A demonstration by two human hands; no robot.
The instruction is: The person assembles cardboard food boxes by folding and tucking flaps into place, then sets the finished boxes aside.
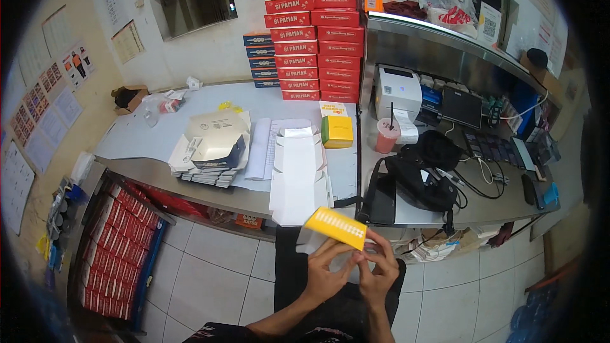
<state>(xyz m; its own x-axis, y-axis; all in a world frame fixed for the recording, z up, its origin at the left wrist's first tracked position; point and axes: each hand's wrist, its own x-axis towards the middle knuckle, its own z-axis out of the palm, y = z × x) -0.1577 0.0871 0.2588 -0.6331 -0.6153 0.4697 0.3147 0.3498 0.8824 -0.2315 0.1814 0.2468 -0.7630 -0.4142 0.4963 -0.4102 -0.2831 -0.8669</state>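
Hands — left [325,270], right [379,271] — raised together, fingers pinched on yellow carton [335,227], forearms angled inward.

Yellow carton [335,227] with white dotted panel, 6 o'clock. Yellow-green box [337,131] at centre. Red boxes [314,32] stacked, 12 o'clock. Black bag [424,174], 3 o'clock.

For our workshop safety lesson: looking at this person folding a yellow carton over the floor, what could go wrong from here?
1. Both hands hold the yellow carton in mid-air, off the counter; a slipped grip could drop it on the tiles.
2. The flat white box blanks overhang the counter edge and might slide off.
3. The pink drink cup stands beside the printer; a knock could spill it.
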